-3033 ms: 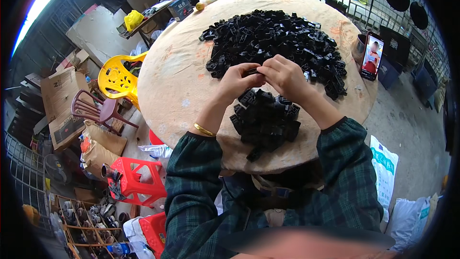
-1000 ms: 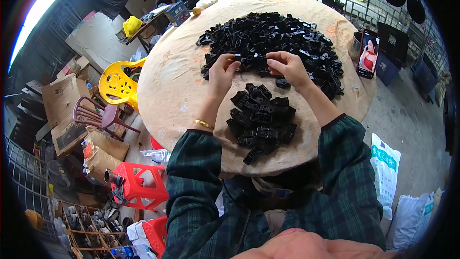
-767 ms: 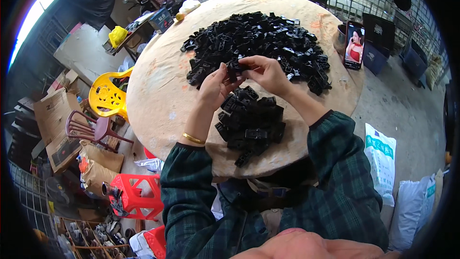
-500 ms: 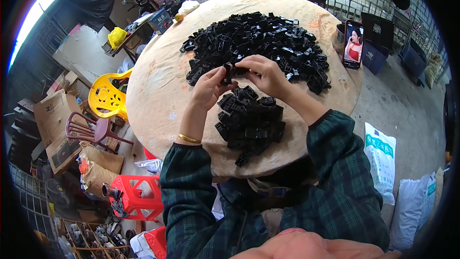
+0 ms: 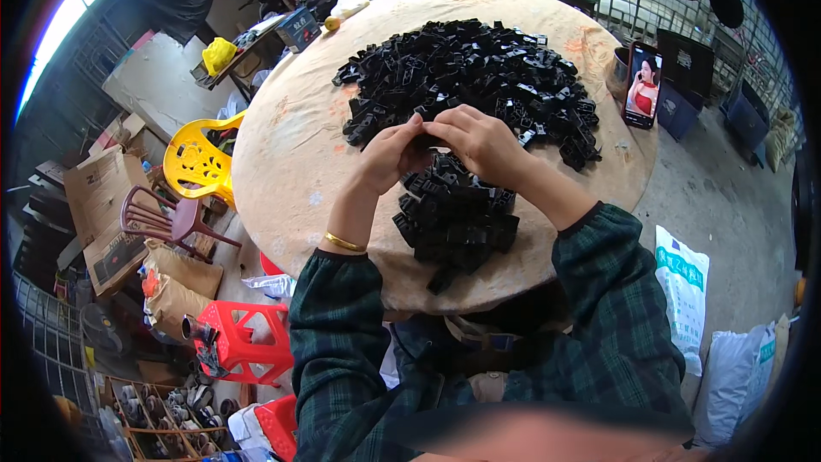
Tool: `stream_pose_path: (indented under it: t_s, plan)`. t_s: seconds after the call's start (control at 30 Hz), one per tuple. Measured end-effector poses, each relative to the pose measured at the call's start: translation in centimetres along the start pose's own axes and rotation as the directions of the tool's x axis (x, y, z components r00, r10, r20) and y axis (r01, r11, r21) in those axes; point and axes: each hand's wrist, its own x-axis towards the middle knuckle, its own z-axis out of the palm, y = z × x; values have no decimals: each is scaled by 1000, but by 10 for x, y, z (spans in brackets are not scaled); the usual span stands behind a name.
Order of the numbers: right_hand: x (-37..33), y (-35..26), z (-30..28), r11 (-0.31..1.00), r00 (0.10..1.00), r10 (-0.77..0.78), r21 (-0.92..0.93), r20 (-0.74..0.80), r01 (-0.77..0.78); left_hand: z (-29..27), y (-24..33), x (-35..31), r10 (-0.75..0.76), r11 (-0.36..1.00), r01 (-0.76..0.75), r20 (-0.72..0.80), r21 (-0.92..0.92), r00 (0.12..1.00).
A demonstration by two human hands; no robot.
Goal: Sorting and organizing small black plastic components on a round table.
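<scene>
My left hand (image 5: 389, 156) and my right hand (image 5: 481, 147) meet over the round table, fingertips together, closed on a small black plastic part (image 5: 419, 152) that the fingers mostly cover. Just beneath them, toward the near edge, lies a small heap of black plastic parts (image 5: 462, 227), several looking like boxy pieces. Beyond my hands spreads a much larger pile of loose black plastic pieces (image 5: 466, 68). Both heaps rest on the beige tablecloth (image 5: 282, 171).
A phone (image 5: 642, 85) stands upright at the table's right edge beside a dark container. To the left are a yellow chair (image 5: 198, 162), a small purple chair (image 5: 175, 216) and a red stool (image 5: 248, 342). White sacks (image 5: 682, 295) stand on the floor at right.
My hands have come closer together, and the fingers now cover more of the black part between them. The whole view has shifted slightly.
</scene>
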Motion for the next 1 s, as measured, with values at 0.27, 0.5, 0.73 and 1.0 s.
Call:
stream_pose_path:
  t_s: [0.27,0.5,0.73,1.0]
  plan:
    - [2,1,-1,1000,999,-20,15,37,19,-2,4,-3,39,957,-88,177,276,983]
    - [0,26,-11,728,906,408,560,108,-395,22,9,-9,233,896,-220,13,386,972]
    - [-38,113,-44,748,701,638,38,-318,-663,41,2,-16,314,348,-653,572,673,757]
    - [-28,83,7,686,725,684,-413,81,-600,8,6,-6,328,794,-398,228,458,917]
